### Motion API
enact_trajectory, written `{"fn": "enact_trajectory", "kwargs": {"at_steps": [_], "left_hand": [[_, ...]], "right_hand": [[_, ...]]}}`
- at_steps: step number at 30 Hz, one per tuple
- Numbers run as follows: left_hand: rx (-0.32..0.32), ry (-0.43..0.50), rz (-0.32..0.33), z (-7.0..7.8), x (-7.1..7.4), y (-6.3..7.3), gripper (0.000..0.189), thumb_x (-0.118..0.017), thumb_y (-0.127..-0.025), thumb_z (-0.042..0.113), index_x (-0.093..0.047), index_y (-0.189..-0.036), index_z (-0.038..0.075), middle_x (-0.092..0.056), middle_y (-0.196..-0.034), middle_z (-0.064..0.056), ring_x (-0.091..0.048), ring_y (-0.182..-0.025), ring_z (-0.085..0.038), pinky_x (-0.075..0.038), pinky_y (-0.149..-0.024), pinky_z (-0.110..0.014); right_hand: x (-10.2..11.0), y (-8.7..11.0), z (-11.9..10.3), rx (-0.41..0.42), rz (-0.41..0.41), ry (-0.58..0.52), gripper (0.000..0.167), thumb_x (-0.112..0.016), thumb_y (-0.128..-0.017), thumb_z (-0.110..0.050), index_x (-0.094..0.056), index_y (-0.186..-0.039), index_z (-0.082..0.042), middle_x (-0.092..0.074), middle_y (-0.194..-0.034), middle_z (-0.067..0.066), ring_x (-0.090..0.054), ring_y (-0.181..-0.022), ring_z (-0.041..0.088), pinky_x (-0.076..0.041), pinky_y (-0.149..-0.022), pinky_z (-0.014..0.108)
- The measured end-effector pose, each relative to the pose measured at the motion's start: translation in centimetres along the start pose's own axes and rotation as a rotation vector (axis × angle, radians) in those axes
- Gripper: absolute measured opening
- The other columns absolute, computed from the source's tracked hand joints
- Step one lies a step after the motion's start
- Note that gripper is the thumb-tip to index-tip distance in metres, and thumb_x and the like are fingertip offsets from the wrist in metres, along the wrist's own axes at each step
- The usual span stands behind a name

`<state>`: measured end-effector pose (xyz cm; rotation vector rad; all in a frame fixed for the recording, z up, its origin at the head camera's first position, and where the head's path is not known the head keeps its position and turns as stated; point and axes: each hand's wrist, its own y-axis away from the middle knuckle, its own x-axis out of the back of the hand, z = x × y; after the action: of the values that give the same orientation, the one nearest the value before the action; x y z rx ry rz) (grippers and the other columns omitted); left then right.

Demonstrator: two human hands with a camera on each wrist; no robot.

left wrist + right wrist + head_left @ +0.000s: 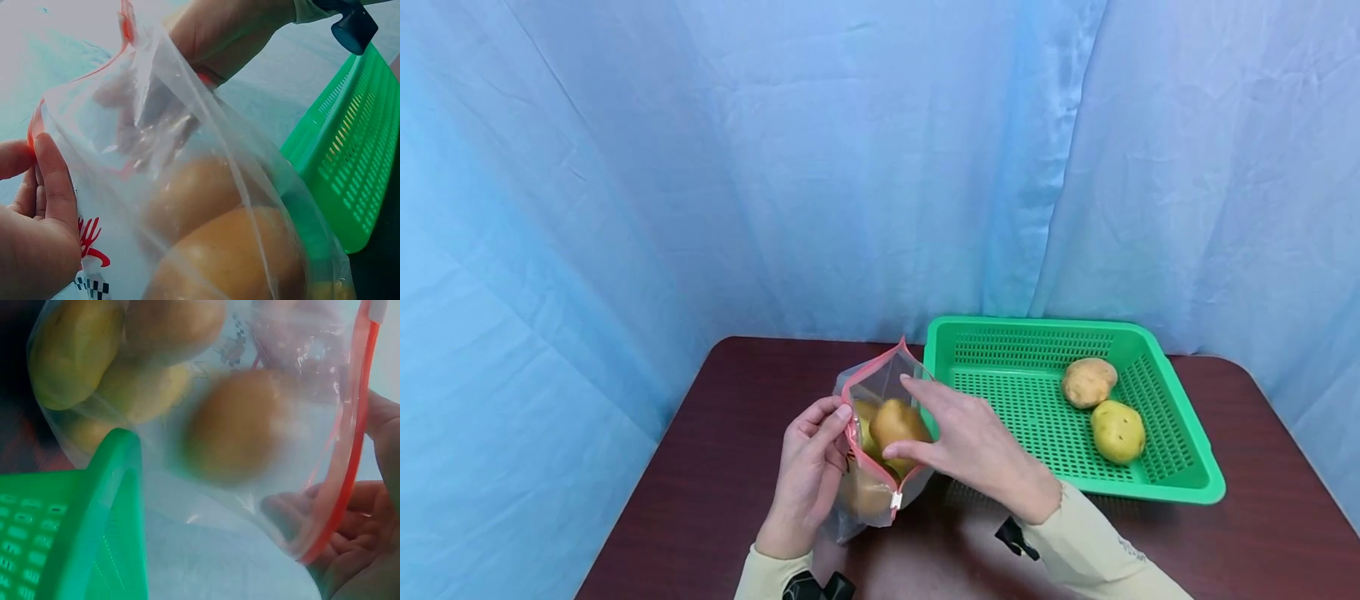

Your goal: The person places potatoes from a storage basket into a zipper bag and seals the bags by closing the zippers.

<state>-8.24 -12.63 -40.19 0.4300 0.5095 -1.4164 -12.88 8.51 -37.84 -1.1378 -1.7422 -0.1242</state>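
Note:
A clear zip bag (916, 493) with a red-pink zip edge and a white slider (896, 501) stands with its mouth spread. My left hand (811, 467) pinches the left side of its rim between thumb and fingers. My right hand (973, 442) is at the opposite side of the mouth, its thumb and fingers spread apart and partly inside. Between them, a brownish potato (897, 425) shows in the mouth; it is blurred in the right wrist view, apart from the fingers. Several other potatoes (78, 353) lie lower in the bag, seen through the plastic.
Right of the bag sits a green perforated basket (1187, 417), its near-left corner close to the bag. Two potatoes lie at its right side, a tan one (1088, 382) and a yellowish one (1117, 432). Behind the dark wooden table (700, 467) hangs a blue curtain (850, 167).

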Motion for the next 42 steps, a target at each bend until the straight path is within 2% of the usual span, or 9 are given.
{"fn": "enact_trajectory", "kwargs": {"at_steps": [2, 6, 9, 13, 17, 20, 27, 34, 42], "left_hand": [[0.0, -0.002, -0.001, 0.0, 0.0, 0.0, 0.02, -0.057, -0.101, -0.004, -0.071, -0.098, 0.011, -0.067, -0.088, 0.001, -0.064, -0.075, -0.006, -0.055, -0.069, -0.018], [0.0, -0.001, -0.004, 0.1, 0.0, 0.1, 0.022, -0.057, -0.101, -0.004, -0.072, -0.098, 0.011, -0.067, -0.088, 0.001, -0.063, -0.074, -0.006, -0.055, -0.069, -0.017], [-0.003, 0.01, -0.009, 0.1, 0.0, 0.1, 0.022, -0.057, -0.101, -0.004, -0.072, -0.098, 0.011, -0.067, -0.087, 0.002, -0.063, -0.073, -0.005, -0.054, -0.068, -0.017], [-0.009, 0.019, -0.011, 0.4, 0.0, 0.1, 0.024, -0.055, -0.101, -0.005, -0.072, -0.097, 0.011, -0.067, -0.086, 0.002, -0.063, -0.072, -0.005, -0.054, -0.068, -0.017], [-0.027, 0.015, 0.003, 1.0, 0.1, 0.0, 0.024, -0.056, -0.101, -0.005, -0.073, -0.097, 0.011, -0.068, -0.088, 0.002, -0.064, -0.074, -0.005, -0.055, -0.069, -0.016], [-0.042, 0.013, 0.01, 1.4, 0.2, 0.0, 0.024, -0.057, -0.101, -0.004, -0.074, -0.098, 0.012, -0.069, -0.088, 0.002, -0.064, -0.074, -0.005, -0.055, -0.069, -0.016], [-0.061, 0.01, 0.016, 1.7, 0.3, 0.0, 0.022, -0.057, -0.101, -0.004, -0.073, -0.099, 0.01, -0.07, -0.087, 0.0, -0.065, -0.073, -0.005, -0.056, -0.068, -0.017], [0.014, -0.042, -0.018, 1.0, 0.0, 0.1, 0.02, -0.057, -0.1, -0.004, -0.073, -0.097, 0.009, -0.068, -0.085, 0.001, -0.065, -0.072, -0.004, -0.056, -0.068, -0.017], [-0.049, 0.007, 0.01, 1.5, -0.4, 0.1, 0.017, -0.058, -0.101, -0.003, -0.072, -0.101, 0.007, -0.068, -0.087, 0.0, -0.065, -0.073, -0.005, -0.056, -0.069, -0.017]], "right_hand": [[0.3, 0.3, 0.4, 0.038, 0.044, -0.004, 0.079, -0.081, -0.085, -0.052, -0.06, -0.143, -0.003, -0.063, -0.141, 0.014, -0.062, -0.127, 0.032, -0.054, -0.099, 0.048], [0.8, 1.0, 1.4, 0.114, 0.208, -0.012, 0.061, -0.075, -0.093, -0.047, -0.065, -0.137, -0.007, -0.067, -0.135, 0.009, -0.068, -0.114, 0.026, -0.057, -0.091, 0.045], [1.3, 1.6, 2.2, 0.082, 0.285, 0.006, 0.053, -0.076, -0.095, -0.042, -0.067, -0.133, -0.007, -0.069, -0.128, 0.008, -0.068, -0.107, 0.024, -0.058, -0.086, 0.044], [1.7, 2.2, 2.7, -0.107, 0.199, -0.016, 0.041, -0.077, -0.095, -0.035, -0.071, -0.125, -0.007, -0.074, -0.11, 0.001, -0.071, -0.095, 0.015, -0.059, -0.078, 0.039], [1.8, 1.9, 2.8, -0.22, 0.072, -0.056, 0.013, -0.072, -0.098, -0.027, -0.078, -0.093, -0.016, -0.067, -0.075, -0.015, -0.059, -0.064, 0.001, -0.048, -0.058, 0.026], [1.5, 1.4, 2.5, -0.184, 0.073, -0.083, 0.022, -0.07, -0.097, -0.019, -0.071, -0.075, -0.023, -0.053, -0.061, -0.02, -0.045, -0.052, 0.0, -0.037, -0.05, 0.023], [0.7, -0.5, 1.1, -0.09, 0.201, -0.191, 0.021, -0.069, -0.098, -0.018, -0.074, -0.078, -0.019, -0.053, -0.062, -0.018, -0.047, -0.052, 0.002, -0.038, -0.049, 0.025], [0.7, -0.2, 1.3, -0.166, 0.211, -0.231, 0.02, -0.068, -0.099, -0.018, -0.075, -0.081, -0.018, -0.057, -0.063, -0.016, -0.05, -0.053, 0.004, -0.04, -0.05, 0.025], [1.1, 0.5, 1.8, -0.147, 0.245, -0.251, 0.019, -0.07, -0.099, -0.018, -0.074, -0.08, -0.02, -0.06, -0.065, -0.016, -0.052, -0.053, 0.004, -0.041, -0.049, 0.025]]}}
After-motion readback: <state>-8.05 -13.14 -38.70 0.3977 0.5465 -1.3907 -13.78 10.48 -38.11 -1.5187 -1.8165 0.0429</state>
